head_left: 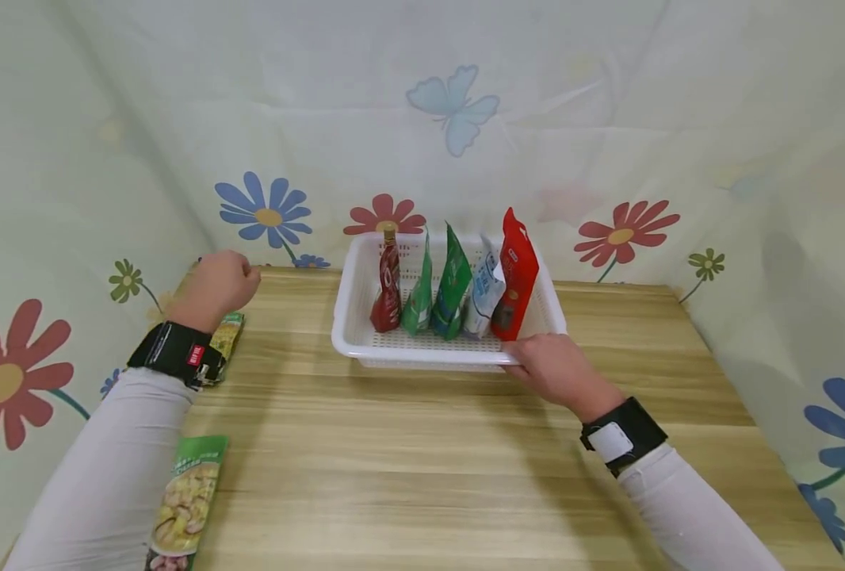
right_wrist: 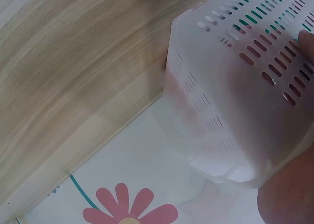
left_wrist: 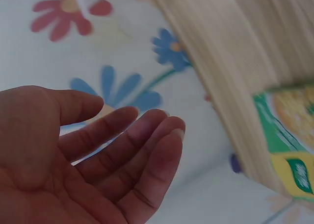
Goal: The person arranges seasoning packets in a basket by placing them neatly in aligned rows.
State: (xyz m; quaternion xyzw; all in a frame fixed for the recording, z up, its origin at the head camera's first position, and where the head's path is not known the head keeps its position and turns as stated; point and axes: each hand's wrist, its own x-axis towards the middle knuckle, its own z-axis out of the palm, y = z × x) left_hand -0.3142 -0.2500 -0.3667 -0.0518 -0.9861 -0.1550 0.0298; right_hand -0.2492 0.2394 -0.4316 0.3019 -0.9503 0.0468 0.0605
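Note:
My right hand (head_left: 554, 366) grips the near right rim of a white plastic basket (head_left: 430, 354). In the right wrist view, a fingertip (right_wrist: 307, 46) lies against the basket's slotted wall (right_wrist: 230, 111). Standing in the basket are a dark red pouch (head_left: 390, 285), a light green packet (head_left: 418, 297), a green packet (head_left: 453, 285), a white-and-blue packet (head_left: 484, 297) and a red bag (head_left: 517, 277). My left hand (head_left: 223, 285) hovers by the table's left edge, holding nothing; the left wrist view shows its fingers (left_wrist: 142, 170) loosely bent. Under that wrist lies a yellow-green packet (head_left: 228, 337), partly hidden.
A green food packet (head_left: 187, 500) lies on the wooden table (head_left: 365, 468) beside my left forearm, partly covered by the sleeve. Flower-printed cloth (head_left: 522, 71) hangs behind the table and along both sides. The basket stands near the back edge.

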